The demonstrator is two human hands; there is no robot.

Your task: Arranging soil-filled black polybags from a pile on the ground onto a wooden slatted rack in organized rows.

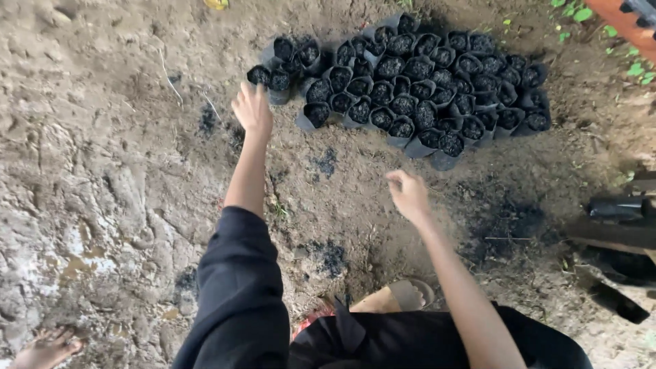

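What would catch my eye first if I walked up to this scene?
The cluster of small black bags filled with dark soil, packed together on the bare ground at the top. Next, the left hand reaching toward the cluster's near-left edge, and the right hand hanging empty just below the bags.

bare dirt ground (123,137) wide open on the left and near side, tightly packed black soil-filled bags (410,89) blocking the far middle, dark clutter (615,225) crowding the right edge
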